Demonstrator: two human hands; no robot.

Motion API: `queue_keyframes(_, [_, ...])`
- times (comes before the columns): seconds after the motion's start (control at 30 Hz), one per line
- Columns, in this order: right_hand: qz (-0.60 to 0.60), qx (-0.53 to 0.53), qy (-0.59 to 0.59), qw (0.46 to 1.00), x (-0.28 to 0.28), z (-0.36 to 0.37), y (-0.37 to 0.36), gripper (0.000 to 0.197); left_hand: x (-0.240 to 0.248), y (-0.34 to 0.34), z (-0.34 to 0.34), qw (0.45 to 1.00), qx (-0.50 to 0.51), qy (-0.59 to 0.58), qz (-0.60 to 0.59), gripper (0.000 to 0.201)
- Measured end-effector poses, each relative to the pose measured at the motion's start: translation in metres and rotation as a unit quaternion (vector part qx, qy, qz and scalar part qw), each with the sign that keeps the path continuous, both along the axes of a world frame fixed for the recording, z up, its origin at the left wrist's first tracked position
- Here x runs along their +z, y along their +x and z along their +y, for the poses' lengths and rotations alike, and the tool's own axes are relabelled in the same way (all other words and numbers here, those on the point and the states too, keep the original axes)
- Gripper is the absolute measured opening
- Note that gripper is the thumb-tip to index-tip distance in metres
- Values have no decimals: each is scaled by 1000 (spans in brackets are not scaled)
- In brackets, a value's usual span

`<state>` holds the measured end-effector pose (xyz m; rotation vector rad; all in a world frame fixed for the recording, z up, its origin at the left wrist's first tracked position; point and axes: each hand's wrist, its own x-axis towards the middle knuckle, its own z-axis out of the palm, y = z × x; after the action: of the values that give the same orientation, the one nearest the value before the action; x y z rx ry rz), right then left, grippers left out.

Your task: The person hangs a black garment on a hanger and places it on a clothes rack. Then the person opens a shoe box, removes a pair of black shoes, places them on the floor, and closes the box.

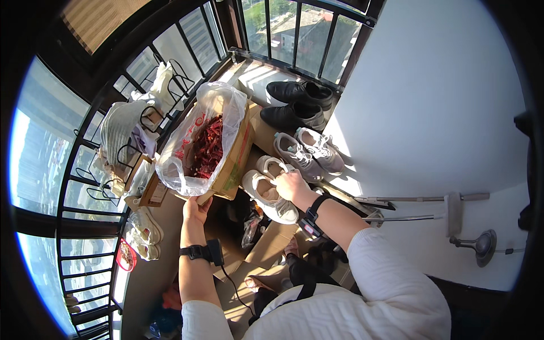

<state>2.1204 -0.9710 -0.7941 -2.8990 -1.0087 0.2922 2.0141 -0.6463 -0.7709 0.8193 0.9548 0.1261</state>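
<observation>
Sunlit balcony space, fenced by black metal railings (187,34) with glass panes, runs along a white wall (430,102), with city buildings visible far below. At the lower edge of the view a person in a white textured sweater reaches forward with both forearms, each wearing a black wristband.

Right hand (290,185) lies closed over the inner edge of a pair of cream low-top sneakers (271,192), fingers curled onto the nearer shoe's collar. Just beyond that hand sit a pair of grey laced running shoes (309,150), and farther out still, against the railing, a pair of black leather shoes (297,102).

Left hand (196,208) presses up against the near bottom corner of a brown cardboard box (235,164); whether its fingers grip the edge I cannot tell, since the palm faces away. Inside that box, just above the hand, a clear plastic bag of dried red chillies (205,144) bulges open. Off to the left of this hand, a second pair of white sneakers (143,229) rests by the railing, near a woven straw hat (120,127).
</observation>
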Motion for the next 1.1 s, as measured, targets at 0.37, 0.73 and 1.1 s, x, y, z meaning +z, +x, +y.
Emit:
queue_keyframes(0.37, [-7, -77, 26, 997, -33, 23, 31, 19, -6, -13, -1, 999, -41, -1, 13, 27])
queue_keyframes(0.73, [320, -318, 369, 812, 54, 76, 188, 55, 16, -10, -17, 998, -40, 26, 27, 29])
queue_keyframes(1.1, [555, -277, 472, 626, 14, 93, 172, 36, -22, -50, -38, 993, 25, 105, -50, 33])
